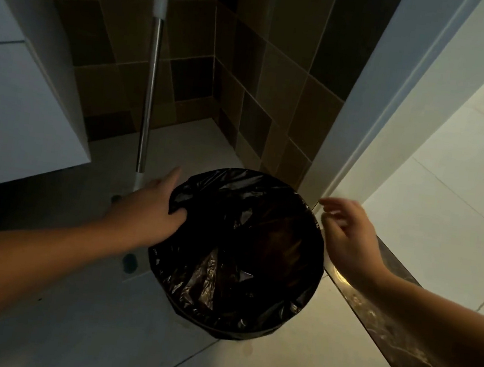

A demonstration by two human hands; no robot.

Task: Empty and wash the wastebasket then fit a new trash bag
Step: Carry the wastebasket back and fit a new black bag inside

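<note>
**Lined wastebasket on a bathroom floor**

From the head view, one round wastebasket (pixel 228 325) stands on the pale tiled floor (pixel 70 330), just inside a doorway. One black trash bag (pixel 236 243) lines it, its edge folded over the rim all round. Behind the wastebasket, brown and tan wall tiles (pixel 248 71) meet in a corner. To its right runs a dark marble threshold (pixel 417 336), with a white door frame (pixel 374 114) rising from it and brighter floor beyond. To its left hangs one white cabinet (pixel 16 100), and one metal mop handle (pixel 150 89) stands upright between cabinet and wastebasket.

Two hands show. The left hand (pixel 152 206) grips the bag's left edge, thumb tucked inside the rim, fingers (pixel 171 176) outside. The right hand (pixel 347 233) hovers just beside the right rim, its fingers loosely curled, holding nothing.
</note>
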